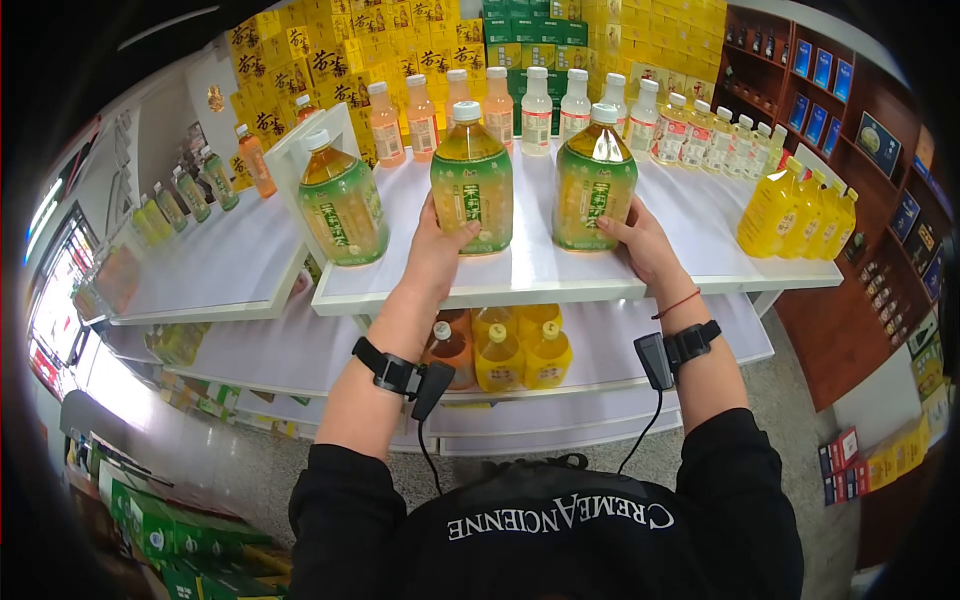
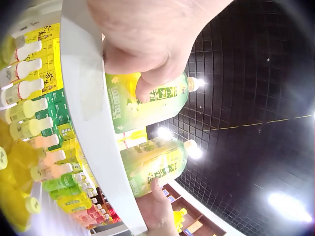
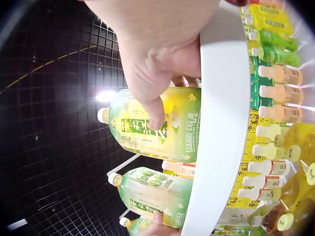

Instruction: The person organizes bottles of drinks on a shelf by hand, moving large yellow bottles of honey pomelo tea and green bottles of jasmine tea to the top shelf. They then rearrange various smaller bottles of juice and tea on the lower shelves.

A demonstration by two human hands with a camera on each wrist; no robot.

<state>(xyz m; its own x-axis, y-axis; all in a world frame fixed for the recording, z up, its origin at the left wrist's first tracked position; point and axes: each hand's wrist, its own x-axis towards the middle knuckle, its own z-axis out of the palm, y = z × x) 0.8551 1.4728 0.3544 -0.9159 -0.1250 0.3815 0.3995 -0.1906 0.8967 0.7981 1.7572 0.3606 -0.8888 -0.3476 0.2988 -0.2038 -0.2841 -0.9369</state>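
Note:
Two large tea bottles with green labels and white caps stand upright on the white shelf (image 1: 540,278). My left hand (image 1: 437,248) grips the left tea bottle (image 1: 470,195) low on its side, thumb across the front of the label. The right tea bottle (image 1: 594,185) is held the same way by my right hand (image 1: 650,245), its thumb (image 3: 156,114) lying over the label in the right wrist view. Most of the other fingers are hidden behind the bottles. A third matching tea bottle (image 1: 343,212) stands to the left, apart from my hands.
Behind stands a row of smaller bottles, some peach (image 1: 420,125), some clear (image 1: 537,115). Several yellow bottles (image 1: 775,212) are grouped at the right end. On the lower shelf are more large bottles (image 1: 498,360). Stacked yellow cartons (image 1: 335,60) rise behind.

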